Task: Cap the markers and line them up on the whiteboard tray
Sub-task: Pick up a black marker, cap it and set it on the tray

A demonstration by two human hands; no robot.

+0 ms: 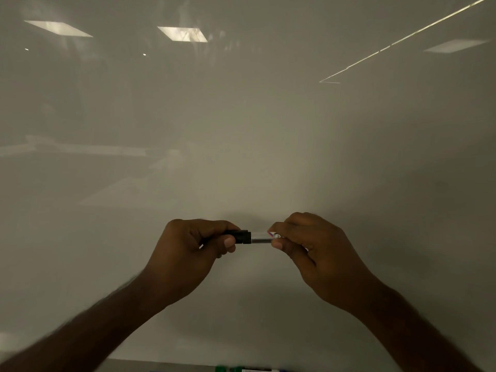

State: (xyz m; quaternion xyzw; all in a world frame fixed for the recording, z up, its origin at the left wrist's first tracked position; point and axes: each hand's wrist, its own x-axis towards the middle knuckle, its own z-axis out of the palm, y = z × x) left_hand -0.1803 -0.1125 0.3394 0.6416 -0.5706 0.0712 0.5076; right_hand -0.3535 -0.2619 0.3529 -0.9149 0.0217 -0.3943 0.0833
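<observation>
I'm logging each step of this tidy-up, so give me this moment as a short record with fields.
left hand: grips the black cap
right hand: pinches the marker by its barrel
cap state: seated on the marker's end, or nearly so; cannot tell which
marker pose: level, in front of the whiteboard
tray: at the bottom edge, green caps showing there

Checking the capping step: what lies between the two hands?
In the head view, a marker spans the gap between the left hand and the right hand, its black cap at the left hand's fingertips.
</observation>
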